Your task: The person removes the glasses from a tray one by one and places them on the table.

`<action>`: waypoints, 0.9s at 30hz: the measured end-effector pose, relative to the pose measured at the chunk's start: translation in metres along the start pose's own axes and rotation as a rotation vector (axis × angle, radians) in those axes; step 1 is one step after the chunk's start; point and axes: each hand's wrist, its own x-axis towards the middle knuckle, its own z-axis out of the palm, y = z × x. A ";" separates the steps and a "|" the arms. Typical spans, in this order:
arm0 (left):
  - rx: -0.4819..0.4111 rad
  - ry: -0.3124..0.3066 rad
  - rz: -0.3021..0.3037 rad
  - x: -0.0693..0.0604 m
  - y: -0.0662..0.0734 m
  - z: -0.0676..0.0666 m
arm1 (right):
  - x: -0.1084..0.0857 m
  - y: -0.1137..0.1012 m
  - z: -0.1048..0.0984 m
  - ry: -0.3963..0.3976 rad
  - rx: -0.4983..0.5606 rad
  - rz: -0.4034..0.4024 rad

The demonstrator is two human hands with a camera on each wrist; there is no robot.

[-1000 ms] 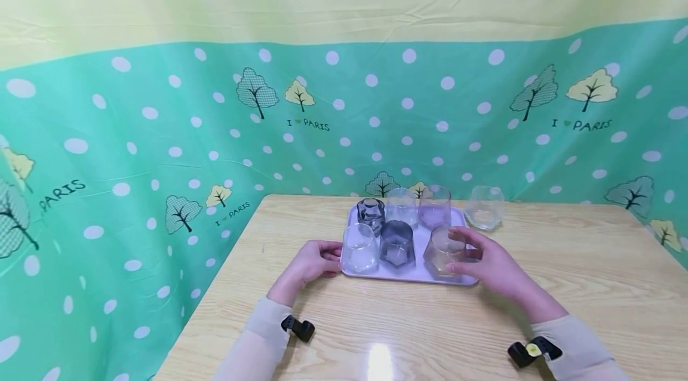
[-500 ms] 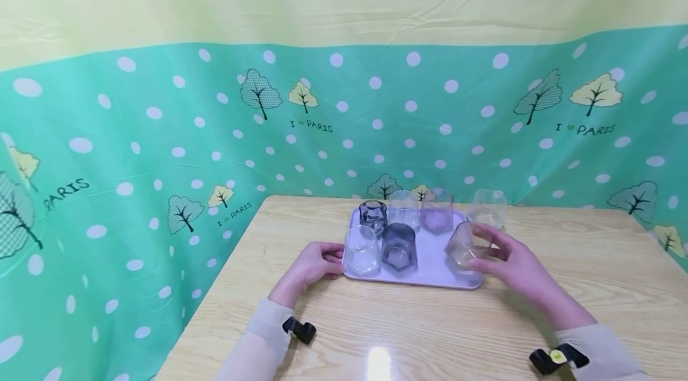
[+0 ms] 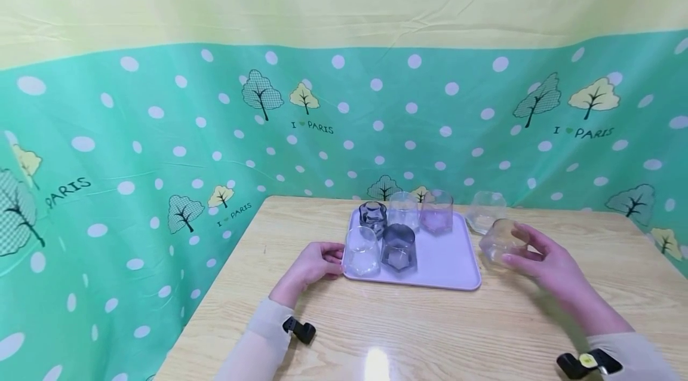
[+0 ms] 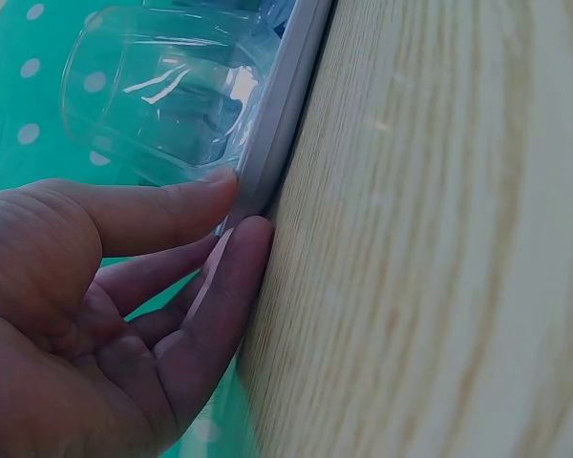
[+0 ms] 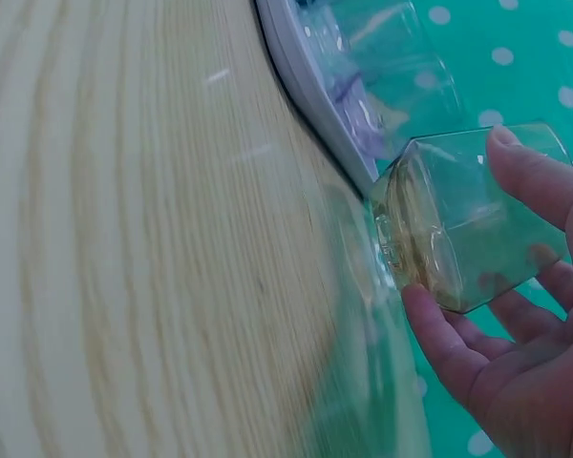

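My right hand (image 3: 548,258) holds an amber-tinted angular drinking glass (image 3: 500,243) just off the right edge of the lilac tray (image 3: 446,264). In the right wrist view, thumb and fingers wrap the glass (image 5: 477,219), its base close to the table. At the tray's left edge my left hand (image 3: 317,261) grips the rim; the left wrist view has its thumb (image 4: 186,210) against the tray wall (image 4: 272,124). Standing on the tray are a clear glass (image 3: 362,252), a smoky grey glass (image 3: 399,249), a dark wavy glass (image 3: 372,217), another clear glass (image 3: 403,209) and a purple-tinted glass (image 3: 436,214).
A clear faceted glass (image 3: 485,212) stands on the wooden table (image 3: 419,327) behind the held one, right of the tray. Green dotted cloth (image 3: 333,130) hangs along the table's back edge. Bare tray surface shows at the front right.
The amber glass has been lifted from the tray's front right corner and carried right, past the tray edge, in my right hand. My left hand and the tray stay in place.
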 end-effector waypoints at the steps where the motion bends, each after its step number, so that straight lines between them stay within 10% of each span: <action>1: -0.001 0.000 0.002 0.000 0.000 0.000 | 0.000 0.002 -0.002 0.005 -0.005 0.005; 27: 0.140 0.022 0.073 0.001 -0.001 -0.003 | 0.030 0.027 -0.042 0.125 0.055 0.103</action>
